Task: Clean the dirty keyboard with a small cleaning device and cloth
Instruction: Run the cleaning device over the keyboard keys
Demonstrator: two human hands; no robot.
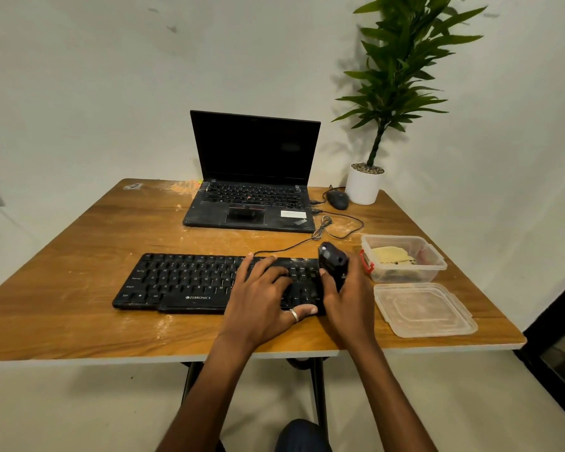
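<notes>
The left hand (265, 298) lies flat with spread fingers on the right half of the flat black plastic wired keyboard (183, 282), thumb along its front edge. It presses rather than grips, most likely to stop the board sliding. The right hand (349, 305) wraps around the small black handheld cleaning device (333, 262) and holds it upright over the keyboard's right end, apparently so that its lower end can work the keys there.

The keyboard sits close to the front edge of the worn wooden table (79, 288). The bare wood to its left gives it room to shift that way.

Just right of the keyboard lies a clear plastic lid (424, 309) near the table's right edge. Behind the lid stands an open clear plastic box (405, 275) holding the folded yellow cloth (392, 256), within easy reach of the right hand. That side is crowded, so wide sweeps risk knocking the box.

Behind the keyboard its thin black cable (323, 228) loops toward an open black laptop (252, 177). Further right of that are a black mouse (338, 200) and a leafy green plant in a white pot (364, 187) at the far edge.
</notes>
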